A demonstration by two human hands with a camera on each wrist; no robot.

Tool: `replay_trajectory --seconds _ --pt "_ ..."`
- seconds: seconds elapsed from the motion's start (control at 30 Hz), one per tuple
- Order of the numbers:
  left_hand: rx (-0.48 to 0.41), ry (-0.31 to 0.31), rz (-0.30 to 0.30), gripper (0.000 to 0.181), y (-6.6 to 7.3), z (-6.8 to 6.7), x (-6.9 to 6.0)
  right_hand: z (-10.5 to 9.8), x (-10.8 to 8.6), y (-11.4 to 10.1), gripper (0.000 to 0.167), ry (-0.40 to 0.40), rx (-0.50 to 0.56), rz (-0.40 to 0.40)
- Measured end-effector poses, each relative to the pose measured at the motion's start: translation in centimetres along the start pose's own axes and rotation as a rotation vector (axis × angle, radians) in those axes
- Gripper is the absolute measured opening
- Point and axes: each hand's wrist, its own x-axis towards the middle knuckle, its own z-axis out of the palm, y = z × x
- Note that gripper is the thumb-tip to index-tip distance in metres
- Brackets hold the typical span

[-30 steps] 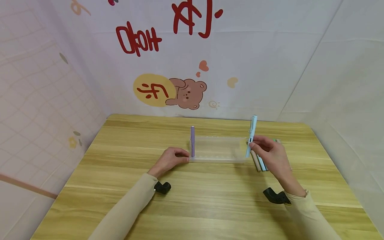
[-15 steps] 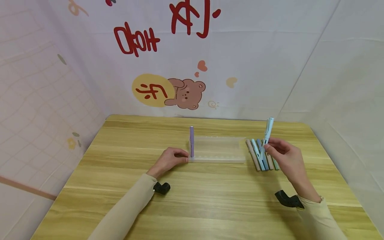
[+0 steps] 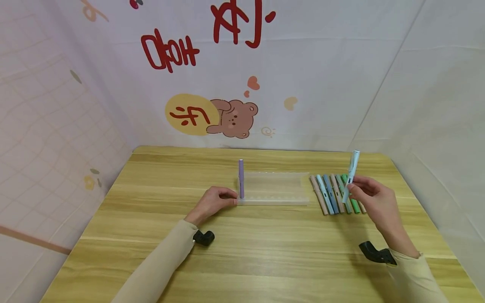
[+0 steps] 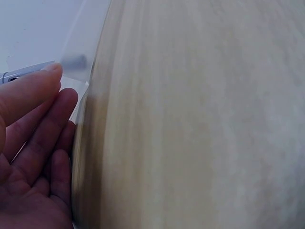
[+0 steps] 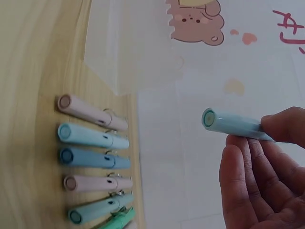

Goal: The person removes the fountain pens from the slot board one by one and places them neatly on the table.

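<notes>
At the left end of a clear plastic pen stand (image 3: 276,202), my left hand (image 3: 214,204) holds its corner between thumb and fingers. A purple pen (image 3: 241,179) stands upright in the stand's leftmost place, close to those fingers. My right hand (image 3: 377,206) pinches a light blue pen (image 3: 353,166) near its lower part, cap end up and slightly tilted, above the right part of a row of pens. In the right wrist view the round end of the held pen (image 5: 233,125) points away from the thumb and fingertips.
Right of the stand several capped pens lie side by side, among them a pinkish-beige pen (image 3: 319,195), a blue pen (image 3: 331,195) and a green pen (image 3: 355,206). The wooden table (image 3: 242,252) meets a printed backdrop (image 3: 322,84) behind.
My right hand has moved right with the light blue pen, from beside the stand's right end to over the lying pens, uncovering more of them. The left hand keeps its place at the stand.
</notes>
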Motion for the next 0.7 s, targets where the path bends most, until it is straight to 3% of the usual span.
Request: replay_trajectory --seconds 0.2,0.43,0.7 --pt "-0.007 -0.003 -0.001 0.015 0.0 0.0 0.0 -1.2 0.1 1.4 0.034 0.000 -0.002 0.026" --pt "-0.010 -0.006 -0.007 0.015 -0.1 0.0 0.0 -2.5 0.4 3.3 0.025 -0.011 0.147 0.055" --pt "-0.012 -0.004 -0.009 0.015 -0.1 0.0 0.0 -4.4 1.1 4.6 0.017 -0.011 0.143 0.091"
